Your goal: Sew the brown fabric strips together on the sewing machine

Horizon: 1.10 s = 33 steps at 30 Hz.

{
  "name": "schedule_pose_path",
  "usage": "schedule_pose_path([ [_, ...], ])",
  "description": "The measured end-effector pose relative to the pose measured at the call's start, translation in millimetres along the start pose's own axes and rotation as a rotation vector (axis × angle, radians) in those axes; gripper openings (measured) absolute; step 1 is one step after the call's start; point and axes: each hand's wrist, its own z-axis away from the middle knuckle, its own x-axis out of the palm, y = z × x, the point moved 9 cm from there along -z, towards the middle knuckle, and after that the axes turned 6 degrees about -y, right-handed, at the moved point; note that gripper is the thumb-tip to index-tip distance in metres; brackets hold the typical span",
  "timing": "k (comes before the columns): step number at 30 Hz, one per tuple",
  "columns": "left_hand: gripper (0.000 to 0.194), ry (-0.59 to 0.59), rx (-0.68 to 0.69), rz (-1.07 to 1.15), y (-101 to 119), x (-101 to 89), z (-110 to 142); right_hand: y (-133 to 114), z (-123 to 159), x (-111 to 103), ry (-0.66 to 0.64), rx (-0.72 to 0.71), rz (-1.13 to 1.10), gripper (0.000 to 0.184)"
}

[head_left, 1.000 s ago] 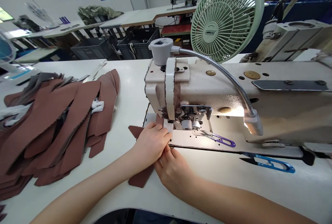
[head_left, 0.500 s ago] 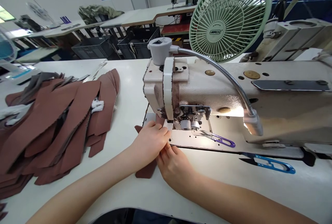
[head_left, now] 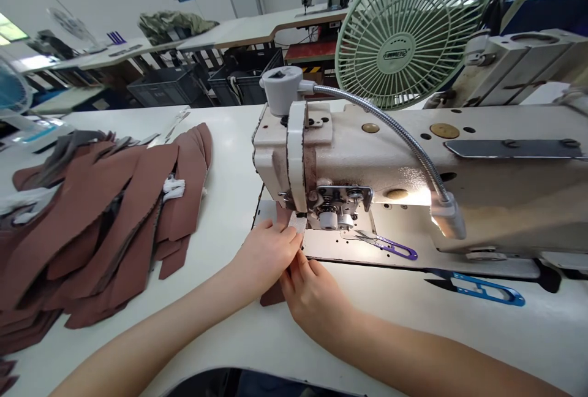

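Note:
A brown fabric piece [head_left: 274, 294] lies under my hands at the sewing machine [head_left: 386, 158], its far part running in beside the presser foot area. A white woven strip [head_left: 298, 223] shows on it just in front of the needle, which I cannot make out. My left hand [head_left: 269, 254] is closed over the piece, fingertips at its right edge by the strip. My right hand [head_left: 316, 299] pinches the same edge from nearer to me, its fingertips touching those of the left. Both hands hide most of the piece.
Brown fabric pieces [head_left: 105, 219] are heaped on the left of the table. Purple thread snips [head_left: 390, 247] lie on the machine bed, blue snips [head_left: 487, 290] to the right. A lamp [head_left: 448, 216] on a bent neck hangs before the machine arm. A green fan [head_left: 408, 35] stands behind.
The brown piece has slid away from me into the machine, so its near end shows less. More of the white strip is visible. Both hands stay at nearly the same spot.

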Motion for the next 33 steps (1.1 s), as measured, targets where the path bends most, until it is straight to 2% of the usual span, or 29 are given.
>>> schedule_pose_path([
  [5,0.02,0.057,-0.046,0.029,-5.3,0.5,-3.4,4.6,3.2,-7.6,0.09,0.023,0.03,0.037],
  [9,0.017,0.059,-0.092,0.024,-7.4,1.7,-9.7,8.2,3.5,-9.2,0.116,0.042,0.034,0.038],
  [16,0.014,0.056,-0.138,0.022,-10.1,-0.4,-17.3,12.8,5.6,2.0,0.054,0.042,0.026,0.037],
  [22,0.016,0.056,-0.009,0.132,-8.3,-6.2,-1.7,14.3,6.0,11.9,-0.08,0.012,-0.037,0.037],
  [28,0.02,0.099,-0.059,0.2,-9.1,-2.8,-3.8,7.9,7.9,5.5,-0.002,-0.018,-0.006,0.038],
  [33,0.019,0.093,-0.083,0.16,-10.5,-0.8,-10.7,11.4,6.5,9.3,-0.012,0.003,-0.017,0.038],
])
